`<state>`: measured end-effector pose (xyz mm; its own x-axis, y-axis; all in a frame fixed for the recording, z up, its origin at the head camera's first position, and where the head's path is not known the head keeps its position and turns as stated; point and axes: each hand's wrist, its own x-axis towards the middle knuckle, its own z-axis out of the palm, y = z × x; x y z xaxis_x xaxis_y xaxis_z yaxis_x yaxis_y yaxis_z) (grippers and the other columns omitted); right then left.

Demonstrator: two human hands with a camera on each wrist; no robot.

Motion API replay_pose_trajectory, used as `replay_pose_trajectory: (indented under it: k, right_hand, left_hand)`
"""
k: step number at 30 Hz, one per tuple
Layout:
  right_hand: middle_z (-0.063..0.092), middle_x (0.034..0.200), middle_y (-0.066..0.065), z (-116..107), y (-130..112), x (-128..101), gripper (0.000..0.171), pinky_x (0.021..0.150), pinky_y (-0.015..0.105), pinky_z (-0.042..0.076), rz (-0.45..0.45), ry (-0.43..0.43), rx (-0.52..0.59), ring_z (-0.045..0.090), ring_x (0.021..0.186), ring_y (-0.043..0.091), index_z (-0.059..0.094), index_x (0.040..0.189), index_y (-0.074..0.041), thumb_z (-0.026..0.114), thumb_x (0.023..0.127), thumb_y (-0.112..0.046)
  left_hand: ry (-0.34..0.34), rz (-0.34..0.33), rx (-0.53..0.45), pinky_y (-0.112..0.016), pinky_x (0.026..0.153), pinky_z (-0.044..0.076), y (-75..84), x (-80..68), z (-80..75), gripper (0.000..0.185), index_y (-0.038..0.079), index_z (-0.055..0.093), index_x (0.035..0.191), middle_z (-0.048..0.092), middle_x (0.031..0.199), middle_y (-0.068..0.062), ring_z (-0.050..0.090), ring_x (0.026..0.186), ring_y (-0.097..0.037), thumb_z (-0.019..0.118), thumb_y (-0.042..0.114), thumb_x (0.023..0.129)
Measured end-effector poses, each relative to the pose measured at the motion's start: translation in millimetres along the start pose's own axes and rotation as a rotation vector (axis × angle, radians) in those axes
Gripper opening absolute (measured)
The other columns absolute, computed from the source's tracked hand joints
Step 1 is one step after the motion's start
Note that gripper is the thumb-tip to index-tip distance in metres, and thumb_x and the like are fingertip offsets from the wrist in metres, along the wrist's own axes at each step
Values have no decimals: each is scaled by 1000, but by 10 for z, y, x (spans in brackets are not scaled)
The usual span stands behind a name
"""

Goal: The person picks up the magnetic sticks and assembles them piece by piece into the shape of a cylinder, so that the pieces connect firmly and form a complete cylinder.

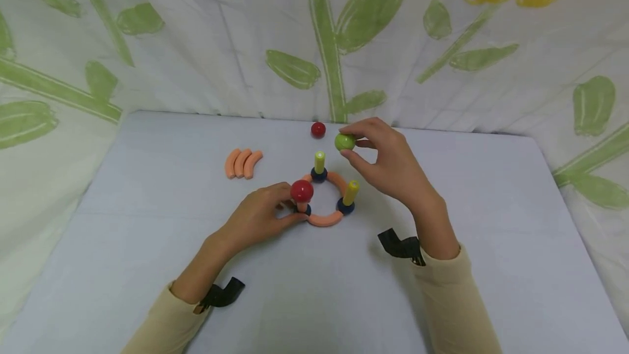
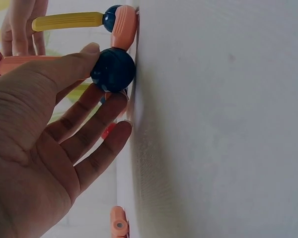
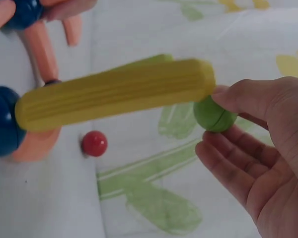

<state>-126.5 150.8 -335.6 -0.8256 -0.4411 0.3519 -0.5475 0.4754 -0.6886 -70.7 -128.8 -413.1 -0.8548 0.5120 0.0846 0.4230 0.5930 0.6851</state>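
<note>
A ring of curved orange pieces (image 1: 324, 220) joined by dark blue balls lies on the table. At its near left corner my left hand (image 1: 257, 214) pinches one blue ball (image 2: 113, 70) between thumb and fingers. An orange stick rises from that ball, topped by a large red ball (image 1: 302, 190). A yellow stick (image 1: 351, 194) and a yellow-green stick (image 1: 320, 163) stand on the other two blue balls, their tops bare. My right hand (image 1: 388, 160) holds a green ball (image 1: 344, 142) in its fingertips, above and behind the ring. In the right wrist view the yellow stick's tip overlaps the green ball.
Another red ball (image 1: 318, 130) sits near the table's back edge. Several loose curved orange pieces (image 1: 243, 163) lie side by side to the left of the ring. Behind the white table (image 1: 304, 294) hangs a white cloth (image 1: 196, 86) painted with green leaves and yellow flowers.
</note>
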Motion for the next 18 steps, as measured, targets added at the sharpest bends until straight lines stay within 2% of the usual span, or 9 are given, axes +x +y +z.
replay_pose_trajectory:
  k: [11,18]
  right_hand:
    - [68,125,7,187,-182,27,35,100,37,61,-106,20,4,66,118,18,71,126,-5,81,93,-6]
    - [68,123,6,284,-192,46,35,103,35,60,-100,12,54,67,118,18,72,126,-5,80,93,-2]
  left_hand:
    - [7,12,-36,-33,88,63,-1,8,3,19,21,72,100,73,103,7,71,96,-10,87,20,89]
    - [-1,-5,-18,-32,89,62,-10,11,-9,17,22,72,98,72,102,8,70,96,-9,87,20,90]
